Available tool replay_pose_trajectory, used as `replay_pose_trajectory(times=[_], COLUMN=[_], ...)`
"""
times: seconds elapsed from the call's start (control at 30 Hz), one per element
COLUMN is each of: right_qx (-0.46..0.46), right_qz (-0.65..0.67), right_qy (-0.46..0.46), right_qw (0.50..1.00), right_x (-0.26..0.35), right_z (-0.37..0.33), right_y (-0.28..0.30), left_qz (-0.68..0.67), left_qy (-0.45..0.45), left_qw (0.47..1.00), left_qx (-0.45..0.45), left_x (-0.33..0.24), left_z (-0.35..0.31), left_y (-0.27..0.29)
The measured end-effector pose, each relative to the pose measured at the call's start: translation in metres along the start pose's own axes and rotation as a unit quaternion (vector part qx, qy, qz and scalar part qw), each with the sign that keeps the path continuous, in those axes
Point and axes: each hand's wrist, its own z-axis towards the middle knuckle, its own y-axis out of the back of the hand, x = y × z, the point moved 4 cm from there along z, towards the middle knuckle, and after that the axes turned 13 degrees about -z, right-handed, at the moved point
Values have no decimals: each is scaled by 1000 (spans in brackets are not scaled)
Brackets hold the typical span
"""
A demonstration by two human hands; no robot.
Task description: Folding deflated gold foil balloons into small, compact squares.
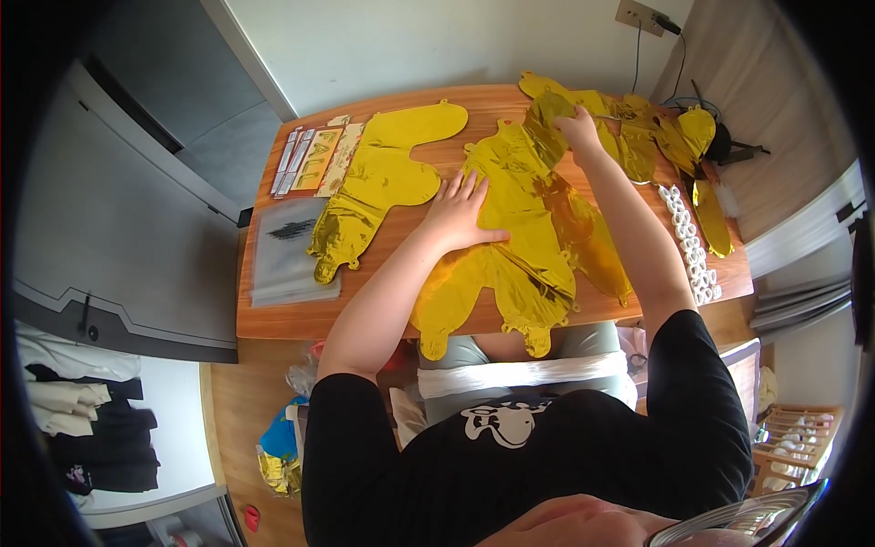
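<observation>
"Gold foil shape (527, 219), where?"

"Middle of the bench (264, 319), overhanging its near edge. I have the left hand (460, 216) spread flat on it, gripping nothing; the right hand (578, 129) pinches crumpled foil (545, 132) beyond."

"Leftward?"

"Another foil piece (383, 164)."

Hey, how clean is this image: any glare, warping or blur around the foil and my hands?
Head view: fisheye distortion bows the far edge of the wooden table, and the corners fall to black; head view: bright highlights streak the crinkled gold foil balloon under the left hand; head view: no obvious motion blur on it or the right hand.
</observation>
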Motion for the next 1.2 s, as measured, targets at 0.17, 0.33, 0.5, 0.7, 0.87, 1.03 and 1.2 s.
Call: replay_pose_trajectory(times=[0.17,0.33,0.5,0.7,0.87,1.03,1.2], right_qx=[9,160,197,65,78,66,79], right_qz=[-9,-70,-89,-371,-394,-418,-445], right_qy=[93,121,184,415,398,396,379], right_qw=[996,977,959,828,824,815,807], right_x=[12,24,8,-12,-14,-9,-6], right_z=[-13,-45,-26,0,-5,-11,-22], right_y=[-22,-66,-64,-44,-53,-57,-61], left_qz=[2,5,-7,-3,6,-3,-11], left_qy=[-11,3,-11,-12,3,-3,-8], left_qw=[1000,1000,1000,1000,1000,1000,1000], left_qx=[-1,-9,-14,-2,4,-1,-6], left_x=[-10,1,6,3,1,4,5], left_z=[7,-2,1,4,0,1,3], left_y=[2,0,-4,-3,-2,-3,-5])
